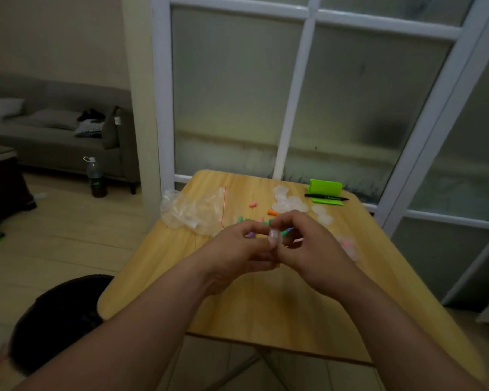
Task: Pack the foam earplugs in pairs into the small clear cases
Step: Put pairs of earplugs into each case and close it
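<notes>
Both hands' fingers (pixel 283 221) pinch one clear case (pixel 275 237) above table (pixel 266 300).

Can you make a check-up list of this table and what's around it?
Surface: light wooden table.
Job's things: small clear plastic case between both hands; loose coloured foam earplugs and a pile of clear cases behind them.
Clutter: crumpled clear plastic bag at left; black pen on a bright green box, far right.
Grippers: left hand and right hand both pinch the case.
Cables: nothing seen.
Surroundings: grey sofa, dark plastic bottle on the floor, white-framed frosted glass door.
</notes>
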Action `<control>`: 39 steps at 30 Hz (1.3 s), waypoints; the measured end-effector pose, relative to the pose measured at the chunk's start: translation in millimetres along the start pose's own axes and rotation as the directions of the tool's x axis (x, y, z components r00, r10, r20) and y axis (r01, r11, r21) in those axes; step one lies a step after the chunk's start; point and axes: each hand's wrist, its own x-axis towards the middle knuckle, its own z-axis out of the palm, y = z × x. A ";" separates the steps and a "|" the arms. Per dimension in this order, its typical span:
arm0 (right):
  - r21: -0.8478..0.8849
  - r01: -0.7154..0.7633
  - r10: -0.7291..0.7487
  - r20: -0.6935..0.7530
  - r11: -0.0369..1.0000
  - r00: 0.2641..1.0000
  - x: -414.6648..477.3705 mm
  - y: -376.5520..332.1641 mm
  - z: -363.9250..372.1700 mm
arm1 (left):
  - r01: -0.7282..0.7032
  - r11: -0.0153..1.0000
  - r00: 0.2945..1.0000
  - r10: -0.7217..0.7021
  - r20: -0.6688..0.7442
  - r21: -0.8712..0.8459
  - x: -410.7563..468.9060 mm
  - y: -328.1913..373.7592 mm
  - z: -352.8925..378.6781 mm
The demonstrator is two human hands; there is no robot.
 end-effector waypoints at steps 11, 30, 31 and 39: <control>0.317 -0.316 0.294 0.115 0.894 0.949 -2.2 -4.6 6.1 | -0.031 0.992 0.999 0.033 -0.016 0.122 -17.7 0.1 -6.6; 0.348 -0.401 0.363 0.173 0.847 0.916 2.1 8.5 4.8 | 0.045 0.991 0.999 -0.046 0.006 0.128 -1.9 -4.4 -10.5; 0.349 -0.401 0.359 0.180 0.847 0.916 1.1 8.9 4.0 | 0.046 0.990 0.999 -0.048 0.010 0.132 -1.7 -4.7 -10.8; 0.357 -0.391 0.348 0.179 0.848 0.920 -2.8 13.2 2.9 | 0.055 0.990 0.998 -0.058 0.020 0.126 -1.2 -7.7 -8.6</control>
